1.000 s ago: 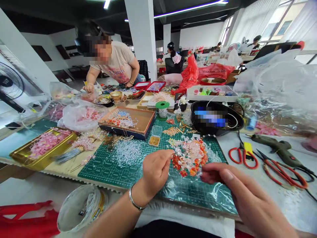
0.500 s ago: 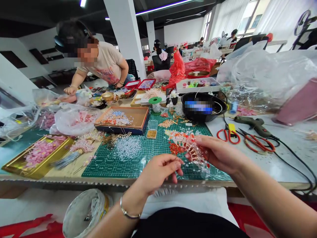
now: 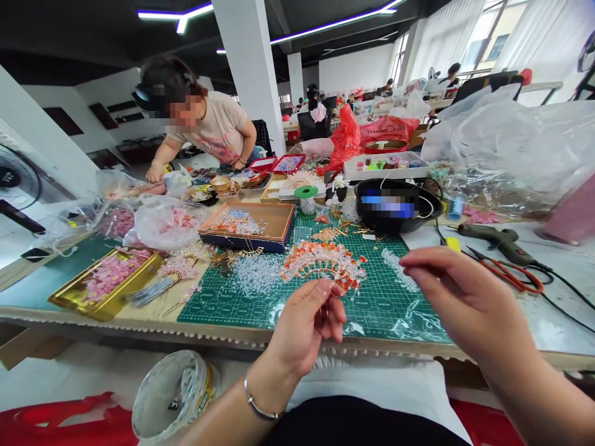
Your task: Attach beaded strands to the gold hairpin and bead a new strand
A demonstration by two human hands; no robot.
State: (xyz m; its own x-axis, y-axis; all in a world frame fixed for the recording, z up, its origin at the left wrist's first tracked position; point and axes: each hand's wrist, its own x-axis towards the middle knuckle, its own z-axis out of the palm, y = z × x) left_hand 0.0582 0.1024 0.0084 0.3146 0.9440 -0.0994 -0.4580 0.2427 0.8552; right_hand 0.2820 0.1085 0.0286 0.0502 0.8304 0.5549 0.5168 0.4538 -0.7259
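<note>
On the pale bench (image 3: 553, 310) lies a green gridded cutting mat (image 3: 223, 305); above it my left hand (image 3: 304, 331) pinches a fan-shaped orange-and-clear beaded ornament (image 3: 325, 255). Nearby, my right hand (image 3: 469, 303) is half-curled, contents unclear to me.

Daylight enters through windows (image 3: 487, 30), upper right; violet-white LED strips (image 3: 160, 15) cross a dim black ceiling (image 3: 93, 40). Glare observed on clear plastic film (image 3: 421, 325). Wide-angle stretching at edges; 2 areas pixelated.
</note>
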